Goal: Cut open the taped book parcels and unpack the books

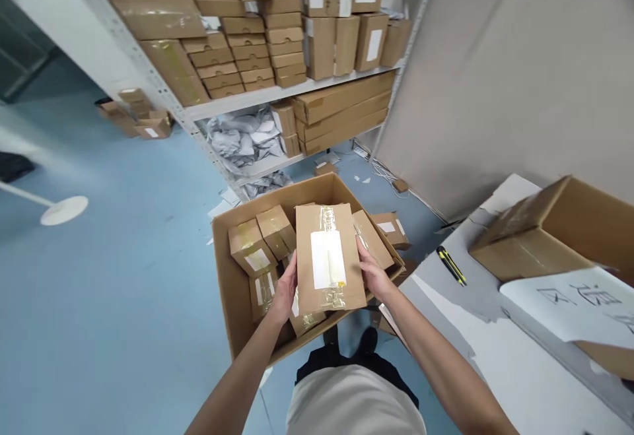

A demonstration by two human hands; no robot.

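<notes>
From where I watched, a tall grey metal shelf rack [277,92] filled the back of the view, stacked with brown cardboard boxes, above a pale blue floor [113,276]. To the right stood a white worktop [495,356] carrying a big open brown carton [539,237] and a yellow-and-black utility knife [451,265].

Below me sat a large open cardboard carton [232,316] on the floor, holding several small taped brown parcels [251,249]. Over it, a flat brown cardboard parcel with a white label and clear tape [328,257] was held upright, label facing me.

The left hand [286,290] gripped its left edge, fingers wrapped behind; the right hand [372,275] clasped its right edge the same way. Both forearms reached forward and down from my waist, converging on the parcel.

I judged this the lifting and checking step. The next move would call for a firm two-handed hold while carrying it clear of the carton's walls.
</notes>
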